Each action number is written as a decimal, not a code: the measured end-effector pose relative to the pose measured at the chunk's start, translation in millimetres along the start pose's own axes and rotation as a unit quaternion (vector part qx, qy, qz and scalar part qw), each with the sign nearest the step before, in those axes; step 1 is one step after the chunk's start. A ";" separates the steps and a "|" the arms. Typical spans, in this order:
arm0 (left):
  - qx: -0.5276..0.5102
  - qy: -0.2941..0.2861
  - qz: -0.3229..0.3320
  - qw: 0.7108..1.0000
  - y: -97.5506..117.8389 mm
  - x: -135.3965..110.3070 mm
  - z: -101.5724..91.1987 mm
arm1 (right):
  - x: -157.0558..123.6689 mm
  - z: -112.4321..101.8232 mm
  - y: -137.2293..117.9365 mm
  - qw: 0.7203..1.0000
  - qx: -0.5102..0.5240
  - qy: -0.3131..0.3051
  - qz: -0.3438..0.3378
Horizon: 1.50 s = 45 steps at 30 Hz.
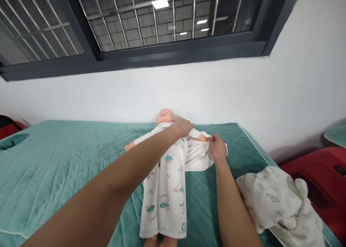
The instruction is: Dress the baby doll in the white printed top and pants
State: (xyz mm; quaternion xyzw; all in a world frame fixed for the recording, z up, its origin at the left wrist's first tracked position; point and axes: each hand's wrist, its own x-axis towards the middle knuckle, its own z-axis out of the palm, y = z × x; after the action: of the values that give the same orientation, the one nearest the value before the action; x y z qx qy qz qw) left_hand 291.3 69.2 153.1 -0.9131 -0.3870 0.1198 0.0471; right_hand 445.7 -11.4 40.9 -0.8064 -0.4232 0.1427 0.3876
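A baby doll (165, 116) lies on its back, head toward the wall, dressed in white printed pants (164, 200) and a white top. My left hand (184, 127) reaches across its body and is closed around the doll's upper arm at the sleeve. Beside the doll, a plain white garment (198, 155) lies spread under its arm. My right hand (217, 148) pinches the edge of this garment close to the doll's small hand (202, 137); the exact grip is partly hidden by my fingers. The doll's other hand (129, 146) rests out to the left.
A green quilted mat (67, 167) covers the surface under the doll. At the right edge lies a crumpled white printed cloth (275, 200), close to my right forearm. A red plastic object (324, 189) stands beyond it. The white wall (151, 88) rises behind, below a barred window.
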 end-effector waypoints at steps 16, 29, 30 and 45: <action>0.031 -0.007 0.030 0.999 -3.2 -12.2 -0.1 | 20.1 8.1 21.7 0.922 0.383 0.049 0.020; -0.199 0.226 -0.028 0.953 -16.6 -64.7 46.1 | -56.0 44.6 -51.3 0.925 0.276 0.052 -0.258; -0.251 0.267 -0.058 0.929 -27.8 -77.6 57.0 | -62.4 50.2 -56.3 0.920 0.298 -0.018 -0.253; -0.594 0.283 -0.153 0.737 -74.1 -103.5 121.4 | -70.6 43.3 -69.0 0.904 0.273 -0.277 -0.178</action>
State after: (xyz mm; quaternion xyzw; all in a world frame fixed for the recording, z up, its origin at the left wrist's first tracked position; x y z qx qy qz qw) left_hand 139.2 45.7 67.8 -0.6758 -0.4826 -0.4071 -0.3803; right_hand 339.6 -22.0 56.9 -0.5083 -0.5942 0.3994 0.4785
